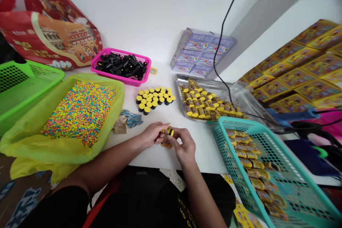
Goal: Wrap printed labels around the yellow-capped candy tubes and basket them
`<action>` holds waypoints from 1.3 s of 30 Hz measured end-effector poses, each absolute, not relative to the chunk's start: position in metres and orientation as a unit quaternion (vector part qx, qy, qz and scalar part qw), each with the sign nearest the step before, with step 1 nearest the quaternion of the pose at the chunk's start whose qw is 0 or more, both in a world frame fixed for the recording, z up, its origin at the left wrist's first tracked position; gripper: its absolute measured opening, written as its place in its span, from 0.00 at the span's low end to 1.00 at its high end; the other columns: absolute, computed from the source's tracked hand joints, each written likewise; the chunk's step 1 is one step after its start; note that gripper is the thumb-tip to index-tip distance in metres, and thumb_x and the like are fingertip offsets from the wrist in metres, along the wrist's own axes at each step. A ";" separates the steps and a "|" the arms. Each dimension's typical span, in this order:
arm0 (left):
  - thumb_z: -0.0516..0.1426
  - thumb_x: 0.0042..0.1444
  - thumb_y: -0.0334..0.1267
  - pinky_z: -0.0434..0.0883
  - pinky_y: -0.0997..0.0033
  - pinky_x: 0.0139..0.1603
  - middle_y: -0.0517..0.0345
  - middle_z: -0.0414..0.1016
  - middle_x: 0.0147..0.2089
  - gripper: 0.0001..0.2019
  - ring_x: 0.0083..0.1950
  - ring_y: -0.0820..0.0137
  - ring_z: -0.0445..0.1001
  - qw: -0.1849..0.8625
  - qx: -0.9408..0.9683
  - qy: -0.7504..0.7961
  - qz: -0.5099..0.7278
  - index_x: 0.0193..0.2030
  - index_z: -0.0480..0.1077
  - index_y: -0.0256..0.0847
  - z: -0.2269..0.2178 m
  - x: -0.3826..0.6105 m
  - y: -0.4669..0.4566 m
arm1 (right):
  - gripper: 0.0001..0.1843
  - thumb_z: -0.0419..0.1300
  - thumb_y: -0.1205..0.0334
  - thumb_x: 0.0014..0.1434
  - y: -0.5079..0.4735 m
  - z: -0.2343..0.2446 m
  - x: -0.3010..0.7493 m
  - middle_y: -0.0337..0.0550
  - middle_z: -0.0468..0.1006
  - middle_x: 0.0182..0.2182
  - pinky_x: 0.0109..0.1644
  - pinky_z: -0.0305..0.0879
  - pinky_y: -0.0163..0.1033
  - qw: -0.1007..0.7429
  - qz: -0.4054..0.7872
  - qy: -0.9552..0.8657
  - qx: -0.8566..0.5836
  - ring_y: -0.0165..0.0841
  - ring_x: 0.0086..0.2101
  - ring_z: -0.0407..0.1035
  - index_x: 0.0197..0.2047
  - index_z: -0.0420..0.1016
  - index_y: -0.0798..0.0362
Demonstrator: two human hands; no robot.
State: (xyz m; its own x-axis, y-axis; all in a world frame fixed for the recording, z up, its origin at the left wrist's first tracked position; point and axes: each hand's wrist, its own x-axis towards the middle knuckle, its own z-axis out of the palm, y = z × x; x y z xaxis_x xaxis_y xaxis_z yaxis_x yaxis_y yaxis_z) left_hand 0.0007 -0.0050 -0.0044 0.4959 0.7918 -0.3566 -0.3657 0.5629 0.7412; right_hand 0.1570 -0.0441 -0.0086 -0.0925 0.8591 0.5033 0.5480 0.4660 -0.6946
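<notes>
Left hand (152, 134) and right hand (184, 146) both curled, pinching a small yellow-wrapped tube (167, 137) above white table (203, 156), yellow-capped black tubes (154, 99) nearby.

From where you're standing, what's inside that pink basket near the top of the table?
The pink plastic basket holds a heap of small black cylinders. They cover its floor, so anything beneath them cannot be seen.
</notes>
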 end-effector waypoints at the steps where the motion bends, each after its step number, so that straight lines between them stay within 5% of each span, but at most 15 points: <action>1: 0.63 0.50 0.53 0.40 0.78 0.13 0.70 0.56 0.17 0.21 0.12 0.82 0.49 0.814 0.300 0.352 0.352 0.29 0.59 0.41 -0.004 0.001 -0.005 | 0.12 0.61 0.57 0.61 -0.044 -0.009 0.156 0.40 0.71 0.31 0.38 0.69 0.42 0.461 0.166 -0.722 -0.489 0.34 0.31 0.68 0.47 0.75 0.49; 10: 0.64 0.45 0.58 0.51 0.77 0.12 0.62 0.67 0.19 0.24 0.14 0.75 0.64 0.789 0.361 0.354 0.350 0.32 0.66 0.38 -0.007 0.001 -0.004 | 0.14 0.62 0.52 0.59 -0.041 -0.012 0.156 0.40 0.76 0.30 0.32 0.69 0.38 0.454 0.278 -0.670 -0.517 0.31 0.27 0.70 0.45 0.74 0.51; 16: 0.66 0.45 0.52 0.43 0.78 0.11 0.68 0.61 0.15 0.21 0.11 0.80 0.54 0.779 0.346 0.379 0.359 0.33 0.66 0.39 -0.008 0.003 -0.007 | 0.16 0.66 0.50 0.53 -0.040 -0.014 0.153 0.41 0.80 0.29 0.32 0.71 0.39 0.500 0.393 -0.581 -0.507 0.32 0.27 0.73 0.39 0.73 0.52; 26: 0.65 0.47 0.54 0.41 0.78 0.12 0.70 0.55 0.16 0.22 0.11 0.83 0.49 0.823 0.318 0.337 0.329 0.27 0.62 0.39 -0.011 0.002 -0.004 | 0.15 0.66 0.52 0.54 -0.039 -0.021 0.157 0.40 0.77 0.30 0.32 0.70 0.38 0.482 0.326 -0.636 -0.506 0.31 0.27 0.70 0.41 0.75 0.51; 39: 0.63 0.49 0.55 0.41 0.78 0.13 0.70 0.55 0.16 0.21 0.11 0.83 0.49 0.825 0.313 0.342 0.323 0.32 0.66 0.38 -0.006 0.001 -0.004 | 0.08 0.65 0.58 0.56 -0.043 -0.005 0.161 0.39 0.73 0.29 0.36 0.69 0.41 0.479 0.238 -0.700 -0.474 0.32 0.29 0.69 0.41 0.76 0.48</action>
